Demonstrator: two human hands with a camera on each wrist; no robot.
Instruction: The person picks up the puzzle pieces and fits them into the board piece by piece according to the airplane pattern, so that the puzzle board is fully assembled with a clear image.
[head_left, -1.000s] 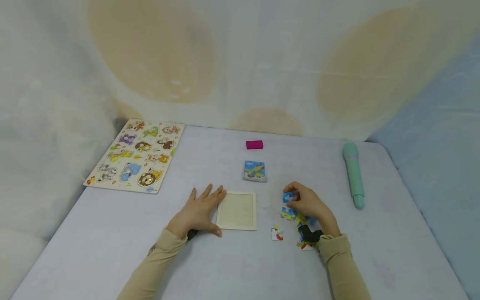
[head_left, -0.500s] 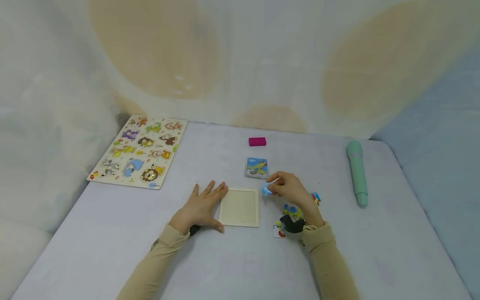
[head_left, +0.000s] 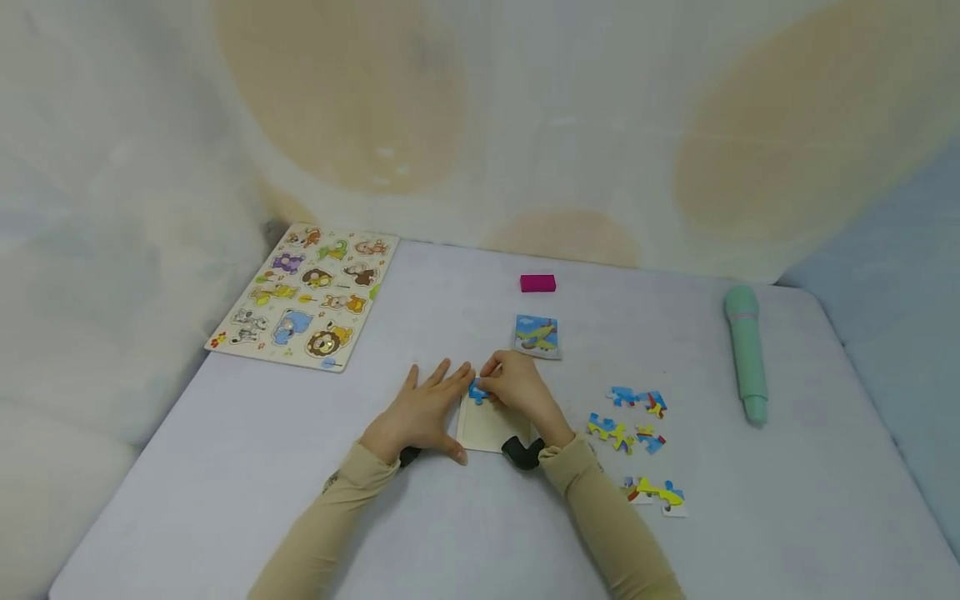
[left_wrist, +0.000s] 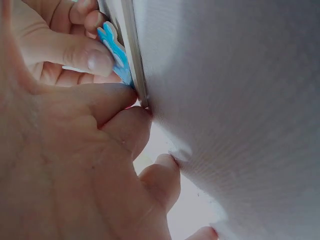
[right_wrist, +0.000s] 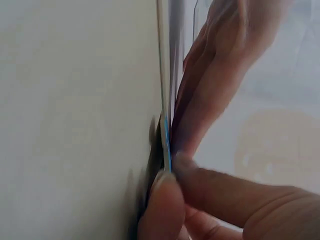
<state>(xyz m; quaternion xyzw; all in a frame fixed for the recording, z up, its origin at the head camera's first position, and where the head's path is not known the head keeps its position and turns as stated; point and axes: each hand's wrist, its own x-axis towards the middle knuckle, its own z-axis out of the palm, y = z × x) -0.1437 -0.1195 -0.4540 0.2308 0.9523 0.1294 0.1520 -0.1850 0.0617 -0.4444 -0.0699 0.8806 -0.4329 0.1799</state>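
My right hand (head_left: 519,390) pinches a blue jigsaw piece (head_left: 477,392) between thumb and finger, at the upper left corner of a square wooden puzzle tray (head_left: 480,433). In the left wrist view the same blue piece (left_wrist: 118,55) stands tilted close to the tray's rim (left_wrist: 132,50). My left hand (head_left: 420,417) lies with fingers spread along the tray's left side, its fingertips touching the edge. In the right wrist view the piece shows edge-on over the pale tray floor (right_wrist: 75,115).
Several loose jigsaw pieces (head_left: 611,431) lie right of the tray. Behind it are an airplane picture block (head_left: 537,335) and a magenta block (head_left: 537,283). An animal puzzle board (head_left: 300,300) lies at the back left, a green microphone-shaped object (head_left: 746,354) at the right.
My right hand has picked up a blue jigsaw piece from the right and carried it left to the tray's upper left corner. My left hand has stayed by the tray's left edge.
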